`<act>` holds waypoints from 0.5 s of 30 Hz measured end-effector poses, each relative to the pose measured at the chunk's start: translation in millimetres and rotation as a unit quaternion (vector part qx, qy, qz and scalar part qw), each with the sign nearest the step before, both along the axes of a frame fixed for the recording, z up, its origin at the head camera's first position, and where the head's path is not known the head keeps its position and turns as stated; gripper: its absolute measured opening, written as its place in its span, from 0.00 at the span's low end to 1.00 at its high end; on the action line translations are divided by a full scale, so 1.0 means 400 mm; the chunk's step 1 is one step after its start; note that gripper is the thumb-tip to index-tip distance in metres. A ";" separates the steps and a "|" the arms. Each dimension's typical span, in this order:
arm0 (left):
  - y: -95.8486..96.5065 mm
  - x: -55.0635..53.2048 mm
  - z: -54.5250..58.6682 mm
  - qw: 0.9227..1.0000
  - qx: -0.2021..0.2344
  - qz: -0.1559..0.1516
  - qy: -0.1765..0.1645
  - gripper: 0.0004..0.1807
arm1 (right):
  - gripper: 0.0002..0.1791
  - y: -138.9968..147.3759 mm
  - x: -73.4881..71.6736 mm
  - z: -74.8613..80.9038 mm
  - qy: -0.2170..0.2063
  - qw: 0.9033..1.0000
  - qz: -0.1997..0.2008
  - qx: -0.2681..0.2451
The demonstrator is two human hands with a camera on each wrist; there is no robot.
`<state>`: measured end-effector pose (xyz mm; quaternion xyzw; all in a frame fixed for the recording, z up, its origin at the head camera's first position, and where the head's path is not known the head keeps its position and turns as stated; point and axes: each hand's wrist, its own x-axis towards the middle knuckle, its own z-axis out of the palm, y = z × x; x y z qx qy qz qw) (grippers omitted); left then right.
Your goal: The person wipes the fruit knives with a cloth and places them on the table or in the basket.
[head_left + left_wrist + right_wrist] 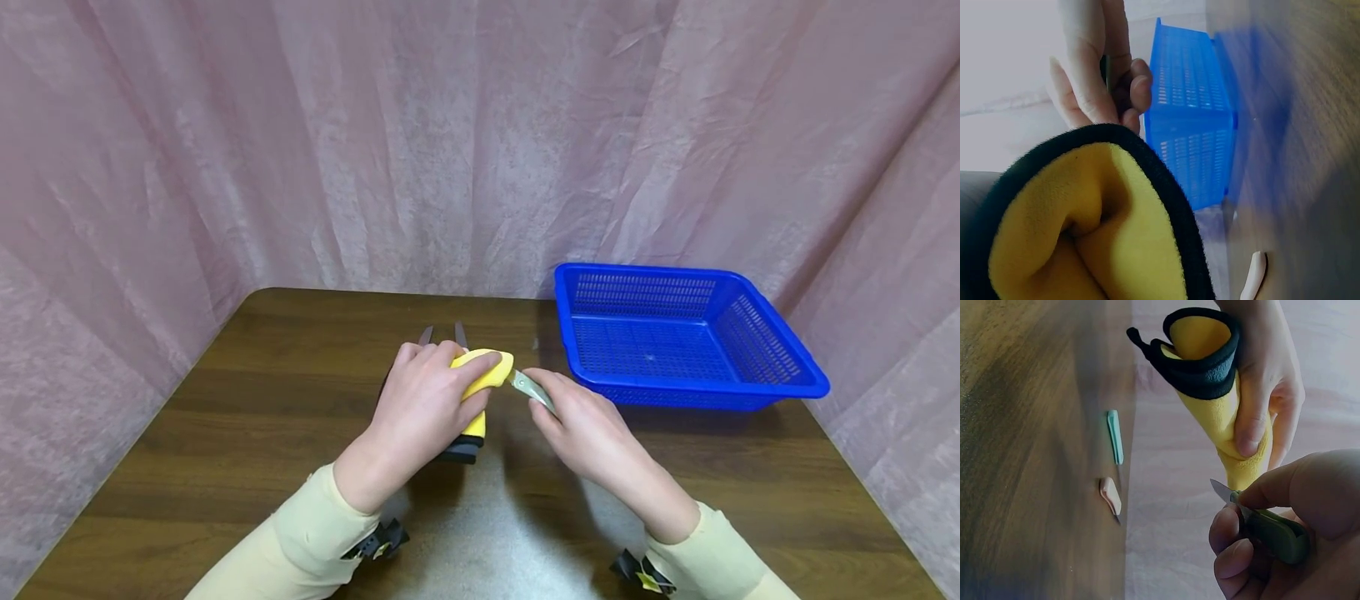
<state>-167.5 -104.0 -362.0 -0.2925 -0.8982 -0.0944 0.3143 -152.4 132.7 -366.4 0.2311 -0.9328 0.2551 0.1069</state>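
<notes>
My left hand grips a bunched yellow cloth with a dark border, thumb pressing on its narrow end. In the left wrist view the cloth's folds fill the lower left. My right hand holds a small knife with a pale green handle. Its short blade points toward the narrow end of the cloth and overlaps it in the head view. Beyond the left hand, on the table, lie a knife with a mint green handle and one with a pale pink handle; the head view shows mainly their blades.
A blue plastic basket with slotted walls stands at the back right of the brown wooden table. Pink curtains hang behind and along both sides of the table.
</notes>
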 end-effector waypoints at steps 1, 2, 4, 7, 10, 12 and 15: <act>0.002 0.001 0.000 1.000 -0.001 -0.002 0.002 0.21 | 0.19 0.000 0.001 0.001 -0.001 1.000 0.000 0.000; 0.004 0.003 0.000 1.000 -0.003 -0.004 0.005 0.21 | 0.19 0.000 0.002 0.003 -0.002 1.000 -0.001 -0.001; 0.007 0.005 0.000 1.000 -0.009 -0.007 0.009 0.21 | 0.18 0.001 0.004 0.005 -0.002 1.000 -0.003 -0.001; 0.011 0.006 0.000 1.000 -0.015 -0.008 0.011 0.21 | 0.18 0.003 0.008 0.009 0.001 1.000 -0.003 -0.001; 0.012 0.009 -0.002 1.000 -0.018 -0.008 0.009 0.21 | 0.18 0.005 0.011 0.008 0.003 1.000 -0.003 0.000; 0.012 0.012 -0.003 1.000 -0.020 -0.009 0.012 0.21 | 0.18 0.004 0.012 0.007 0.006 1.000 -0.002 0.001; 0.013 0.016 -0.003 1.000 -0.023 -0.012 0.014 0.21 | 0.18 0.003 0.016 0.005 0.012 1.000 0.001 0.000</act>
